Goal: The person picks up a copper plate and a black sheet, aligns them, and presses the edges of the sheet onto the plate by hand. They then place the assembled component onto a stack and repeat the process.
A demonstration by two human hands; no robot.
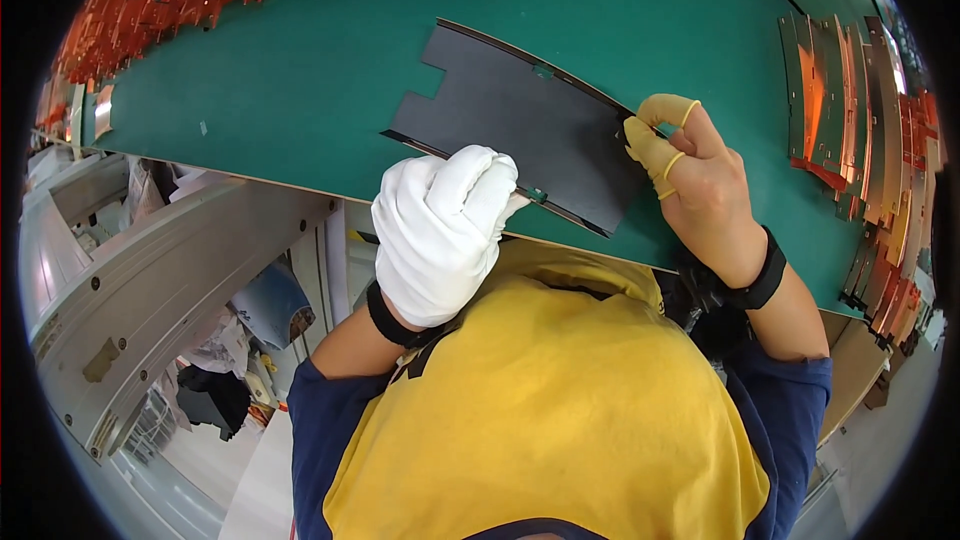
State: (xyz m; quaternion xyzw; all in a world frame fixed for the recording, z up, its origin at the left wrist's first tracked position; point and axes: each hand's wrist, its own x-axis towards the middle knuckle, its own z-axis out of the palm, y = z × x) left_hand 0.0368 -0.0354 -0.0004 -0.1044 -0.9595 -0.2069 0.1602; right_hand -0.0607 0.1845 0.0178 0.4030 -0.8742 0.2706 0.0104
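Observation:
A flat black panel (520,120) with folded long edges and a notch in its left end lies slantwise over the green tabletop. My left hand (442,230), in a white glove, is closed on the panel's near edge, its fingertips curled over the rim. At the panel's right end is my right hand (700,160), with yellow finger cots on its thumb and index finger. Those two fingers are pinched together at the far right corner. Whether something small is also between them is hidden. Black bands circle both wrists.
Green tabletop (310,90) spreads around the panel. Stacks of similar panels with orange-coloured faces stand at the right (835,100) and far left (150,10). A metal rail frame (190,250) runs below the table's left front edge, with bags and a dark bin (215,400) beneath.

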